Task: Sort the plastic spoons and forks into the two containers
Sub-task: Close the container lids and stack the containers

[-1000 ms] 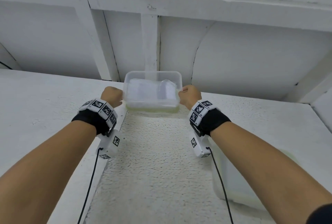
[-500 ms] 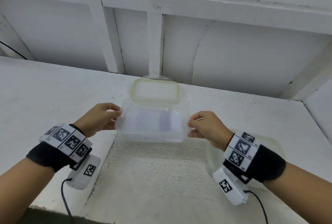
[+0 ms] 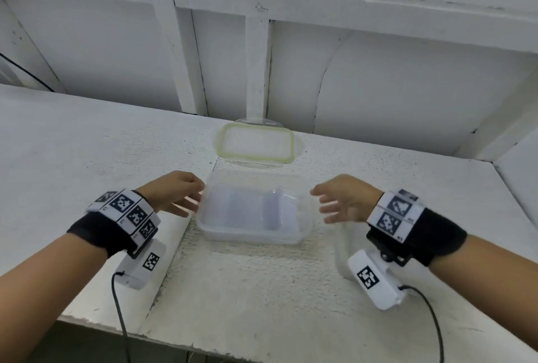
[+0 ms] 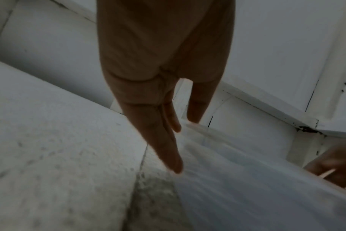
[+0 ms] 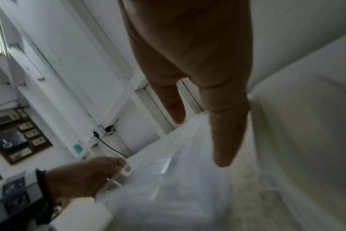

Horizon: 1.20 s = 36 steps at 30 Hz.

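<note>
No brand or readable writing shows anywhere; the only markings are black-and-white square coded tags on the white wristbands (image 3: 128,211) and on the small white camera boxes hung under each wrist, with tiny characters too small to read.

A clear plastic container (image 3: 256,211) — rectangular, rounded corners, thin translucent walls — sits open on the white table (image 3: 87,141), near the middle. Its floor looks faintly bluish; what lies inside, if anything, cannot be told. Just beyond it on the far side lies a clear lid (image 3: 256,142) with a pale yellow-green seal around its rim, flat on the table and close to the wall. No spoons or forks can be made out in any view.

The left hand (image 3: 174,193) is at the container's left end, fingers straight and loosely spread, fingertips right at the rim; whether they touch it cannot be told. The right hand (image 3: 346,199) is just right of the container's right end, fingers extended and slightly parted, holding nothing, with a small gap to the rim.

The tabletop has a rough, pebbled texture in its central panel and a smoother painted surface to the left. Behind it stands a white panelled wall (image 3: 407,86) with raised battens — chipped in places.
</note>
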### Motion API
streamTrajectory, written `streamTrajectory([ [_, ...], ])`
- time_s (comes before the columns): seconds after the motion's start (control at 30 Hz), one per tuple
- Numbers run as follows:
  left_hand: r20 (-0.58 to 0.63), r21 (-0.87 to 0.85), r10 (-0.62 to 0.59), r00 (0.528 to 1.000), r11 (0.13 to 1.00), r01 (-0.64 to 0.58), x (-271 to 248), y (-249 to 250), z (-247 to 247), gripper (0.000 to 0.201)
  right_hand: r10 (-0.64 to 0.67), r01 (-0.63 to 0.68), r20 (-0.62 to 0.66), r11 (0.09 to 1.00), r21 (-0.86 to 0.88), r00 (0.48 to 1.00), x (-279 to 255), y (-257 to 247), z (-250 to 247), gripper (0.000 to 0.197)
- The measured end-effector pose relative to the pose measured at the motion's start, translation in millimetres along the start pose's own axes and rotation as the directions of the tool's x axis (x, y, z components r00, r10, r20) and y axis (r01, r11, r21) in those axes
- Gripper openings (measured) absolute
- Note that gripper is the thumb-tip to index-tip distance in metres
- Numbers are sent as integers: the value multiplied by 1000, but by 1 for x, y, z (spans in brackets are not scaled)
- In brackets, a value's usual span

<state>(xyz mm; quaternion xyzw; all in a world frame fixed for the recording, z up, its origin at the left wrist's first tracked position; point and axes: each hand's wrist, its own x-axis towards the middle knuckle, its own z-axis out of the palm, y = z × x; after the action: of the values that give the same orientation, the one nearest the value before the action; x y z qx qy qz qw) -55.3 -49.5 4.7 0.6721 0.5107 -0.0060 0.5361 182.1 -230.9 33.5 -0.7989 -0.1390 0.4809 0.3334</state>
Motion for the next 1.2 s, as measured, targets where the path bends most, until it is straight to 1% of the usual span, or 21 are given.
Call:
streamTrajectory([
  [0.03,-22,23,3,1000,1000,-2,6,5,-5,15,-18,18,-7,1000,9,1000,1,-12,-5,15],
  [0.1,-86,5,18,996,1000,-18,21,17,-16,22,-37,36,11,999,34,999,4,-39,-12,8],
  [0.17,-150,-47,23,988,998,-30,39,29,-23,28,-80,80,8,997,-24,997,14,-66,-14,6],
  [0.2,-173,-66,26,984,997,-38,49,34,-25,31,-115,114,-14,991,-77,993,22,-78,-14,10],
  [0.27,-203,-68,25,979,997,-40,66,42,-26,34,-213,184,-90,949,-256,973,41,-95,-14,30],
  [0.33,-221,-31,25,975,999,-33,81,48,-26,35,-275,194,-144,888,-416,951,59,-104,-15,38],
  [0.4,-228,-13,18,974,1000,-22,94,51,-26,29,-278,171,-127,829,-533,952,79,-105,-16,39],
  [0.47,-231,-39,0,973,999,-9,108,53,-27,16,-260,140,-123,796,-589,958,99,-102,-15,40],
  [0.5,-230,-55,-5,973,998,-8,113,53,-27,15,-251,131,-114,780,-611,961,109,-100,-14,42],
  [0.53,-222,-74,-4,975,997,-13,119,53,-28,23,-248,129,-102,762,-634,963,118,-99,-13,44],
  [0.6,-208,-143,-11,978,990,-20,129,51,-28,45,-224,121,-89,771,-625,971,128,-98,-10,46],
  [0.63,-193,-191,-21,981,982,-17,133,51,-28,47,-230,131,-82,774,-619,970,131,-98,-8,46],
  [0.67,-183,-243,-24,983,970,-21,136,50,-27,41,-232,137,-74,772,-621,970,133,-98,-6,45],
  [0.73,-150,-310,-36,988,951,-12,141,50,-25,8,-212,136,-61,794,-592,975,135,-98,-1,45],
  [0.8,-145,-311,-44,988,951,-3,144,50,-22,21,-177,129,-46,850,-510,983,139,-101,5,45],
  [0.87,-175,-281,-53,983,960,2,145,47,-19,23,-137,110,-42,912,-396,990,143,-100,6,40],
  [0.9,-188,-267,-73,979,963,21,146,45,-19,24,-124,99,-43,920,-378,991,144,-99,5,34],
  [0.97,-199,-255,-96,975,966,43,146,37,-19,24,-97,76,-39,924,-376,995,144,-98,5,9],
  [1.0,-199,-267,-95,975,963,39,147,33,-19,22,-86,65,-40,927,-368,995,143,-97,4,5],
  [1.1,-190,-308,-35,981,951,-26,136,33,-20,12,-75,63,-22,938,-341,997,136,-100,0,12],
  [1.2,-189,-325,94,977,933,-152,117,35,-24,15,-116,113,10,939,-324,993,118,-106,-11,18],
])
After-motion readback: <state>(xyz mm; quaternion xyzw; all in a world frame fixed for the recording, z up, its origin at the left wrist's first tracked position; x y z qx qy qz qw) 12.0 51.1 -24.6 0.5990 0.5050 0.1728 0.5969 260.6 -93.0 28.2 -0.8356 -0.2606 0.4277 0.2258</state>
